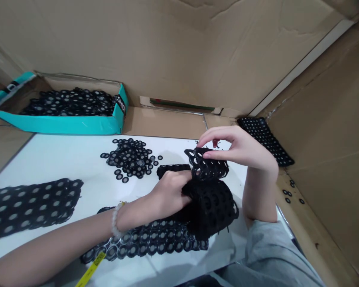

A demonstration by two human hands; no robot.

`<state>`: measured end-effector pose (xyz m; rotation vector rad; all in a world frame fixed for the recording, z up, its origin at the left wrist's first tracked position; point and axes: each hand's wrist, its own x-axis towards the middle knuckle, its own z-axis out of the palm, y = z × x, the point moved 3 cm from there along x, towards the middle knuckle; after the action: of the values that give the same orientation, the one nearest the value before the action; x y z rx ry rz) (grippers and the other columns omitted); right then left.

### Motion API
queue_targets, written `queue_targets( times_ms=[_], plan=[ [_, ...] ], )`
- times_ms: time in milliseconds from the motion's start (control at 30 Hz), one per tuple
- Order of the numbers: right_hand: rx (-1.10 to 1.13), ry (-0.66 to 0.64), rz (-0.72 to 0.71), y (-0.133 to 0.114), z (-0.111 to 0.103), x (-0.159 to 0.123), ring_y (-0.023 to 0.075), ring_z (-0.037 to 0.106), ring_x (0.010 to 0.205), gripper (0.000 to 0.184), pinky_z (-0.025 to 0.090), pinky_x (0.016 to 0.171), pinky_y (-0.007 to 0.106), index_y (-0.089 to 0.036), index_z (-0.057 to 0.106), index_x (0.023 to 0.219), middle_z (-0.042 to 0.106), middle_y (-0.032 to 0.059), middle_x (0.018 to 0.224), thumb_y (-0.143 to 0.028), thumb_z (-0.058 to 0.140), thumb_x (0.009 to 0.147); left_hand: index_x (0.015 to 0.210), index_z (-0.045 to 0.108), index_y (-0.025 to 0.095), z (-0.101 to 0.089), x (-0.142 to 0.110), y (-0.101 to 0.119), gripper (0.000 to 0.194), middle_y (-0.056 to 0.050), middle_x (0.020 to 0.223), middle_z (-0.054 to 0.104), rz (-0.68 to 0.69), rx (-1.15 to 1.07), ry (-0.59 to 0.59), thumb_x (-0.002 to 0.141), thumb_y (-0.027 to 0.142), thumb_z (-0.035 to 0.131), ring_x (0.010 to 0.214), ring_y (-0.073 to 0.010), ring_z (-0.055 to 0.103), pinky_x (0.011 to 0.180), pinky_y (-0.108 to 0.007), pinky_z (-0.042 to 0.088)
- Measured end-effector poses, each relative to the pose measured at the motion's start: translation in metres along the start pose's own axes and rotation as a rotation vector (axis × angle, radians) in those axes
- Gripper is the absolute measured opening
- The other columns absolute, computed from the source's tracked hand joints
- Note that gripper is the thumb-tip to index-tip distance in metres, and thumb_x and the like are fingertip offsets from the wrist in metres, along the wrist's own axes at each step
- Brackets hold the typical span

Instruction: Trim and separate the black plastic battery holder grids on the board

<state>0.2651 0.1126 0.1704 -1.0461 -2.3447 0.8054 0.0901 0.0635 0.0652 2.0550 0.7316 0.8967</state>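
My left hand [170,189], with a pale beaded bracelet at the wrist, is closed around a bent black perforated rubber sheet [215,201]. Its fingertips are partly hidden by the sheet, which folds over and hangs to the right. With thumb and fingers, my right hand [233,144] pinches the upper edge of a black perforated strip [211,165] raised just above; whether it joins the sheet below, I cannot tell. Beneath my left forearm lies a black sheet with rows of round rings [152,239] on the white table [164,269].
Loose black rings [130,157] are heaped behind my left hand. A turquoise box [77,124] full of rings stands at the back left. Another dotted sheet [32,203] lies left, and one more [266,139] leans far right. A yellow strip [91,269] is near the front. Cardboard walls [137,44] surround the table.
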Motion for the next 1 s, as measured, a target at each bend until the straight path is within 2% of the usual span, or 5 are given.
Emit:
queue_targets(
  times_ms=[200, 433, 600, 733, 1000],
  plan=[
    [0.015, 0.108, 0.033, -0.005, -0.008, -0.009, 0.0157, 0.061, 0.075, 0.024, 0.048, 0.072, 0.029, -0.017, 0.070, 0.077, 0.069, 0.0053, 0.080, -0.041, 0.073, 0.079, 0.079, 0.061, 0.016, 0.000, 0.000, 0.001, 0.022, -0.001, 0.076, 0.066, -0.001, 0.006, 0.011, 0.063, 0.005, 0.052, 0.069, -0.0165, 0.062, 0.064, -0.026, 0.048],
    [-0.011, 0.154, 0.035, -0.014, -0.013, -0.021, 0.0141, 0.062, 0.071, 0.012, 0.052, 0.070, 0.029, -0.019, 0.069, 0.078, 0.069, 0.0027, 0.078, -0.031, 0.070, 0.080, 0.100, 0.067, 0.017, -0.001, 0.000, 0.001, 0.041, -0.004, 0.089, 0.072, 0.026, 0.015, 0.002, 0.064, 0.004, 0.052, 0.076, -0.0178, 0.066, 0.069, -0.027, 0.051],
    [-0.033, 0.180, 0.039, -0.020, -0.010, -0.023, 0.0151, 0.065, 0.073, 0.008, 0.056, 0.071, 0.030, -0.022, 0.072, 0.086, 0.072, 0.0025, 0.083, -0.028, 0.068, 0.082, 0.091, 0.067, 0.015, -0.002, 0.000, 0.002, 0.032, -0.004, 0.082, 0.071, 0.037, 0.019, 0.014, 0.064, 0.005, 0.052, 0.072, -0.0176, 0.066, 0.066, -0.026, 0.051],
    [-0.031, 0.239, 0.053, -0.023, -0.009, -0.026, 0.0138, 0.067, 0.073, 0.006, 0.057, 0.071, 0.027, -0.021, 0.071, 0.086, 0.071, 0.0019, 0.081, -0.025, 0.067, 0.083, 0.098, 0.067, 0.015, -0.001, 0.001, 0.001, 0.038, -0.006, 0.092, 0.073, 0.043, 0.003, 0.017, 0.065, 0.006, 0.052, 0.076, -0.0189, 0.068, 0.070, -0.028, 0.054],
    [0.147, 0.059, -0.089, -0.029, -0.014, -0.038, 0.0127, 0.068, 0.074, 0.013, 0.056, 0.069, 0.024, -0.019, 0.073, 0.092, 0.073, 0.0026, 0.084, -0.025, 0.073, 0.081, 0.104, 0.069, 0.016, 0.000, -0.001, -0.001, 0.044, -0.006, 0.098, 0.075, 0.061, 0.015, 0.027, 0.064, 0.005, 0.053, 0.086, -0.0208, 0.071, 0.076, -0.029, 0.057]
  ],
)
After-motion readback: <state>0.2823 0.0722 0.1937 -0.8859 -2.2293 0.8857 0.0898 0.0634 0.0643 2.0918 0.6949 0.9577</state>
